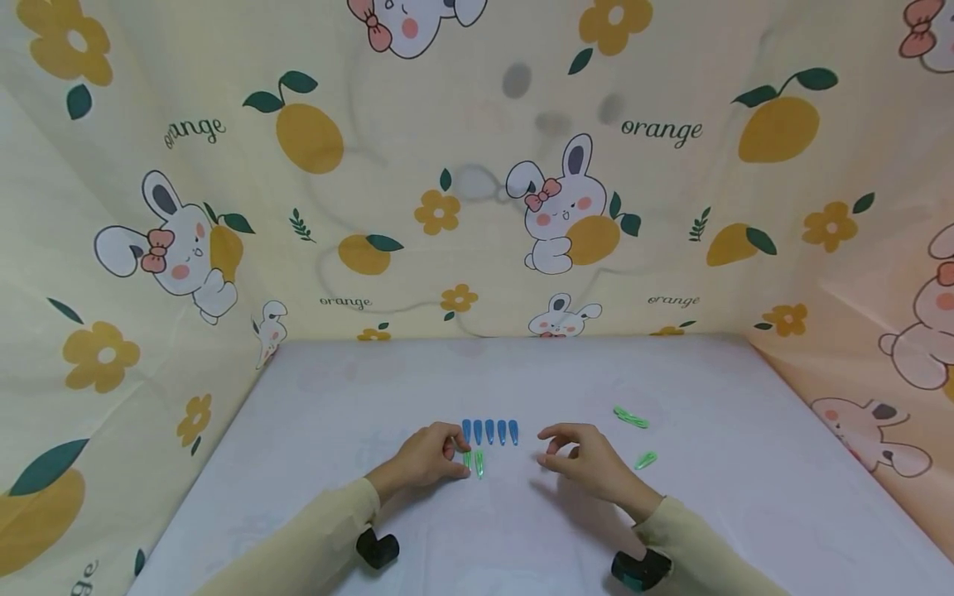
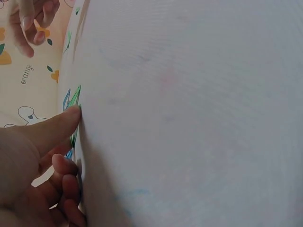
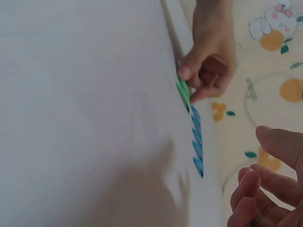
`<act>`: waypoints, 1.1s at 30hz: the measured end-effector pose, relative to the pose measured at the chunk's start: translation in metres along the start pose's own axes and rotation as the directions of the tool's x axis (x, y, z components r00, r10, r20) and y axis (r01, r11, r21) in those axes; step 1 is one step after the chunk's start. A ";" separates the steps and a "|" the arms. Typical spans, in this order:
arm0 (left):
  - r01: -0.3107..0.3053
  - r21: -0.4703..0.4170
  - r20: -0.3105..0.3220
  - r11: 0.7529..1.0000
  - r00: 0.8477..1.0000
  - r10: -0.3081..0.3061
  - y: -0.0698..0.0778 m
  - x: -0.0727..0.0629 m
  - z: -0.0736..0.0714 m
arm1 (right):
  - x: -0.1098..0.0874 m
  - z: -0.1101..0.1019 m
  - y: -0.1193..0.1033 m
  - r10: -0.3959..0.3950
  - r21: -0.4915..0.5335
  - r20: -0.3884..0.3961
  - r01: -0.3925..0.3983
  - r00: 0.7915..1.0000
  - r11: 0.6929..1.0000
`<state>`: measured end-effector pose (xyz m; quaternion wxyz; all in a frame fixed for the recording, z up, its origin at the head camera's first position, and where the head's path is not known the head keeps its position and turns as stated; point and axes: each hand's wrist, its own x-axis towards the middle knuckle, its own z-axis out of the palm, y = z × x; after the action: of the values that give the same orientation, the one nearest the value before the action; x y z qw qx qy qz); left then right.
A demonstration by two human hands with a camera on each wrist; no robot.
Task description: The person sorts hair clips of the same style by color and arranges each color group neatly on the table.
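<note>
Several blue hair clips stand side by side in a row on the table. Below the row's left end, a green hair clip lies between the thumb and index finger of my left hand, which pinches it at its two ends. Just right of it, a second green hair clip lies parallel. My right hand hovers right of the blue row, fingers loosely bent, holding nothing. In the right wrist view, the left thumb touches the green clips beside the blue ones.
Farther right on the white table lie more green hair clips, with a single green clip closer to my right wrist. A printed cloth with rabbits and oranges rises behind the table and along both sides.
</note>
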<state>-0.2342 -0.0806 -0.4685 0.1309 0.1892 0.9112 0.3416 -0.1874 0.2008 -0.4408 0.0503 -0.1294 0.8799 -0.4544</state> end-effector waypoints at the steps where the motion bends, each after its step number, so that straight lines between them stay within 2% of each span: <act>1: 0.001 0.000 0.001 1.000 1.000 -0.001 0.000 0.000 0.000 | -0.002 -0.003 0.002 0.005 -0.001 -0.006 -0.005 1.000 1.000; 12: -0.005 0.006 -0.003 1.000 1.000 0.005 0.001 0.000 0.002 | -0.028 -0.027 0.034 0.042 0.034 -0.040 -0.040 0.998 0.999; 19: -0.005 0.002 -0.005 1.000 1.000 0.005 0.002 -0.001 0.001 | -0.046 -0.044 0.042 0.081 0.068 -0.057 -0.078 0.995 0.995; 26: -0.053 0.024 -0.012 0.998 0.999 0.053 -0.001 -0.001 0.001 | -0.056 -0.061 0.051 0.157 0.055 -0.068 -0.153 0.985 0.987; 33: -0.053 0.015 -0.010 0.998 0.999 0.053 -0.001 -0.002 0.001 | -0.063 -0.079 0.060 0.209 0.022 -0.068 -0.208 0.976 0.978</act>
<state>-0.2327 -0.0816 -0.4694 0.1157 0.2124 0.9091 0.3393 -0.1538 0.3136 -0.4456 0.0678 -0.0202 0.8864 -0.4574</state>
